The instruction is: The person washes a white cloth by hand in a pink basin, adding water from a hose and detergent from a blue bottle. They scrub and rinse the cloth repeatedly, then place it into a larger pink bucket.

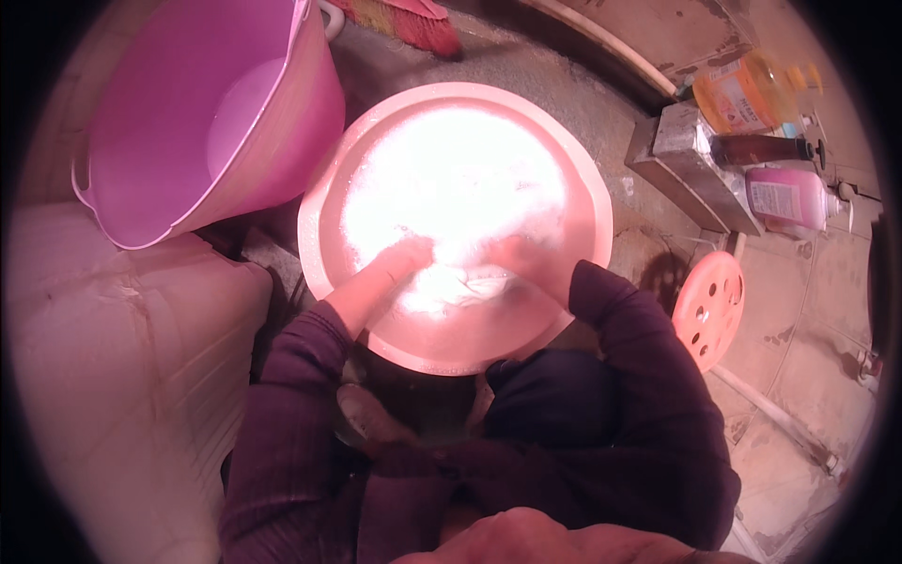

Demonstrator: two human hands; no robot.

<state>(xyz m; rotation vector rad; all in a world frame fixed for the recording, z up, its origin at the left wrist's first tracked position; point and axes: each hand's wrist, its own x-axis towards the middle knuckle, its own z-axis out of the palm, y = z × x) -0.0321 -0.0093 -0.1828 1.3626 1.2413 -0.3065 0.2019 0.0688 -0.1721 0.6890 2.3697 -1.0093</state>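
Note:
A round pink plastic basin (597,211) lies on the floor before me, its inside largely washed out by glare and what looks like suds. Wet white cloth (472,285) shows in the near half of it. Over the basin's left part is my left hand (409,257), its fingers at the cloth and lost in the bright glare. My right hand (511,254) is across from it on the right, blurred, also at the cloth. How the fingers of either hand are closed cannot be made out.
A large pink flexible tub (310,134) with handles stands at upper left, above a pale plastic container (127,324). A broom head (416,28) lies at the top. At right, bottles, one of them a pink pump bottle (786,197), stand by a stone block (687,151), near a perforated pink disc (710,310).

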